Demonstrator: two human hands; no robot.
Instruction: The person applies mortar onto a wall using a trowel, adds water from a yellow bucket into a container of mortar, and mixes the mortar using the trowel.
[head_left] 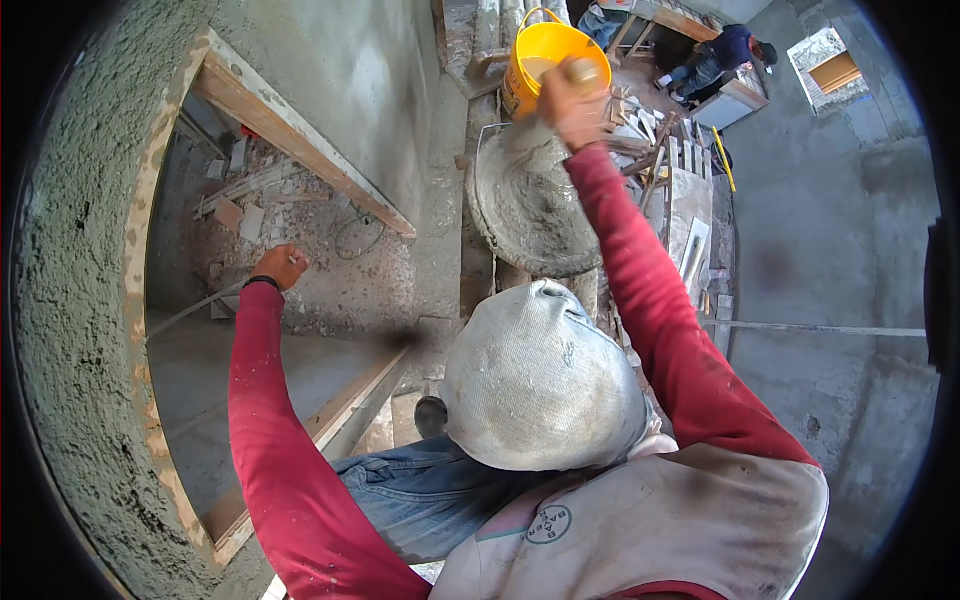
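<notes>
My right hand (577, 116) is stretched far forward and closed around a trowel, partly smeared by motion. The tan handle (580, 70) shows above the fist, and the grey blade (524, 142) is over the mortar. Beneath it sits a round pan (476, 205) holding wet grey mortar (545, 200). Just behind stands a yellow bucket (522, 75) with cloudy liquid inside; my hand overlaps its front edge in the picture. To the left, my left hand (281, 266), with a dark band at the wrist, is curled in front of the wall opening. Whether anything is in its fingers cannot be made out.
A wood-framed opening (290, 135) lies at left, with rubble and board scraps (250, 215) beyond. Rough fresh plaster (70, 260) coats the left wall. A white cloth cover (545, 375) is between my arms. Wood pieces (655, 150) lie at right; another person (728, 52) bends farther back.
</notes>
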